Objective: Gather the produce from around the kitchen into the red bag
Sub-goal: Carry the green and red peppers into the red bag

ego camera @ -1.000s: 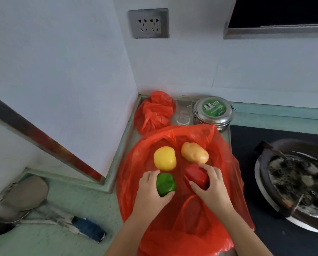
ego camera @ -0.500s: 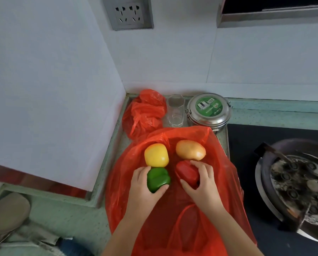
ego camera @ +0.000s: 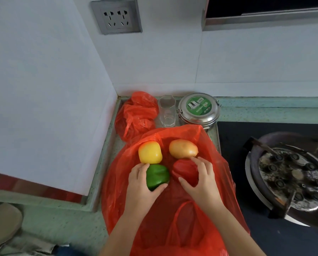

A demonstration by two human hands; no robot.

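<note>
The red bag (ego camera: 165, 209) lay spread flat on the green counter (ego camera: 62, 218), its long axis running from the near edge toward the back wall, with its handle loops at the near end, toward the person. Four pieces of produce sat on top of the plastic in a rough square. The yellow pepper (ego camera: 150, 152) stood at the far left and the potato (ego camera: 183, 148) at the far right, the potato's long axis lying left to right. Just nearer, the green pepper (ego camera: 157, 176) touched the yellow one, and the red pepper (ego camera: 185, 173) lay just below the potato.

The left hand (ego camera: 142, 183) was curled around the left side of the green pepper, thumb under its near edge, grasping it. The right hand (ego camera: 200, 180) was cupped over the red pepper from the right, fingers reaching up to the potato's lower edge; it seemed to grip the pepper, though red on red made the contact hard to read.

Behind the bag, against the wall, stood a second crumpled red bag (ego camera: 137, 115), a clear glass (ego camera: 167, 110) and a round steel tin (ego camera: 198, 109) with a green label, side by side. A dark wok (ego camera: 287, 174) rested on the black stove (ego camera: 265, 233) to the right.
</note>
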